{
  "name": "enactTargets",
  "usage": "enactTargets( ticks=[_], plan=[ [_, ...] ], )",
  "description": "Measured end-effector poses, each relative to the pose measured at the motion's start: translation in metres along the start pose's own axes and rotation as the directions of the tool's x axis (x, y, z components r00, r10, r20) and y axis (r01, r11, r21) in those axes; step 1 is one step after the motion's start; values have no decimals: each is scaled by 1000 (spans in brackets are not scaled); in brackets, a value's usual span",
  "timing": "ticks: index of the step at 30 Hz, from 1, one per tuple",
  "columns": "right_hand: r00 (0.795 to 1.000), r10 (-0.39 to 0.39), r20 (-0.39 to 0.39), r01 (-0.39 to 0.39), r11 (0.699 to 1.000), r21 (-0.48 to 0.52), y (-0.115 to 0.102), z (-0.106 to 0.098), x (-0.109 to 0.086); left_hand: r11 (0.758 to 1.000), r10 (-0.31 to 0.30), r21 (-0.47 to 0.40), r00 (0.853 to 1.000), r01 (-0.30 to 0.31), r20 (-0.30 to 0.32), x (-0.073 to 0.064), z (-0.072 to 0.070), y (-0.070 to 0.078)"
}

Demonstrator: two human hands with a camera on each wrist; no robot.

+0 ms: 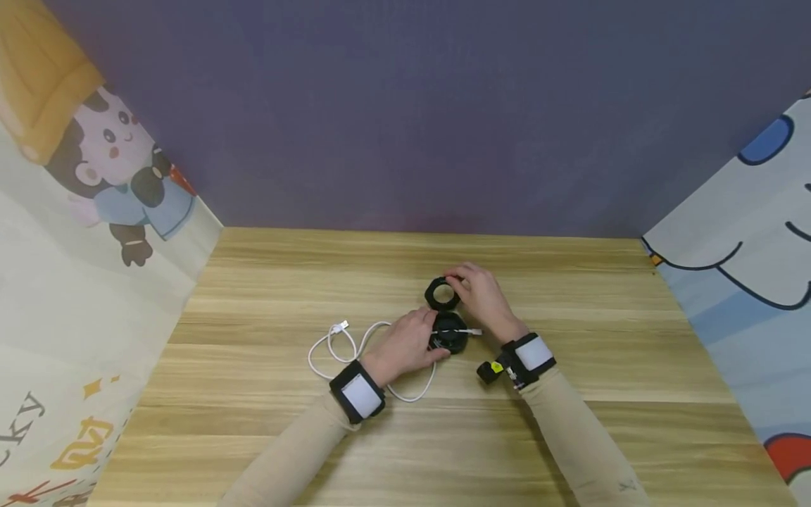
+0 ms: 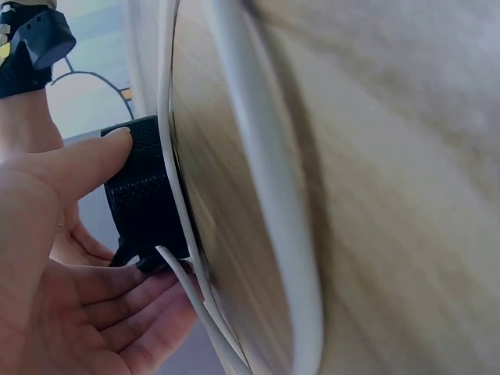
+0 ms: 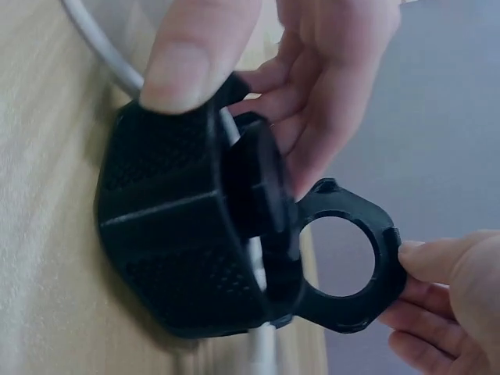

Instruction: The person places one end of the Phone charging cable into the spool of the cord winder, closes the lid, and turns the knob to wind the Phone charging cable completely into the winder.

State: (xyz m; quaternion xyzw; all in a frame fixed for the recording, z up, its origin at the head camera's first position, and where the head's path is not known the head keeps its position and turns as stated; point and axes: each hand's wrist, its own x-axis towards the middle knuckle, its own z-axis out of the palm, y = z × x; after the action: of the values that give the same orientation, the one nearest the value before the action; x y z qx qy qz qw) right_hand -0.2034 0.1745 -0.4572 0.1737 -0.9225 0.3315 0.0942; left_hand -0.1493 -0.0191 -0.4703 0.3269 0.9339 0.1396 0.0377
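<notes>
Left hand: thumb and fingers hold opposite sides of a black, faceted, textured plastic case.
Right hand: pinches a black, hexagonal plastic ring, just beyond the held case.
Cable: white, round-sectioned cable threads the case; one connector pokes out right of the left-hand grip, loops and a plug lie left.
Tabletop: light-brown wood-grain surface beneath both grips.

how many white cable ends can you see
2: one cable end left of the left hand, another cable end sticking out of the right side of the black case.
</notes>
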Motion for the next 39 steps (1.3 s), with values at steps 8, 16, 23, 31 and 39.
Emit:
enactTargets(
  ticks=[8, 16, 23, 31, 39],
  plan=[
    [998, -61, 5, 61, 998, -10, -11, -11, -10, 1000, 8, -13, 1000, -9, -26, -1, 1, -1],
    [994, -104, 25, 104, 995, -2, -17, -19, -23, 999, -9, -49, 999, 8, -30, -1, 2, -4],
    [988, -150, 20, 150, 989, -14, -18, -21, -32, 980, -61, -192, 998, 58, -10, 1, 2, -8],
    [987, -159, 12, 159, 987, 3, -20, -21, -40, 952, -80, -299, 996, 66, -34, 4, 4, -14],
    [982, -187, 8, 187, 982, 24, -20, -20, -46, 907, -153, -399, 988, 134, -18, 4, 7, -14]
  ],
)
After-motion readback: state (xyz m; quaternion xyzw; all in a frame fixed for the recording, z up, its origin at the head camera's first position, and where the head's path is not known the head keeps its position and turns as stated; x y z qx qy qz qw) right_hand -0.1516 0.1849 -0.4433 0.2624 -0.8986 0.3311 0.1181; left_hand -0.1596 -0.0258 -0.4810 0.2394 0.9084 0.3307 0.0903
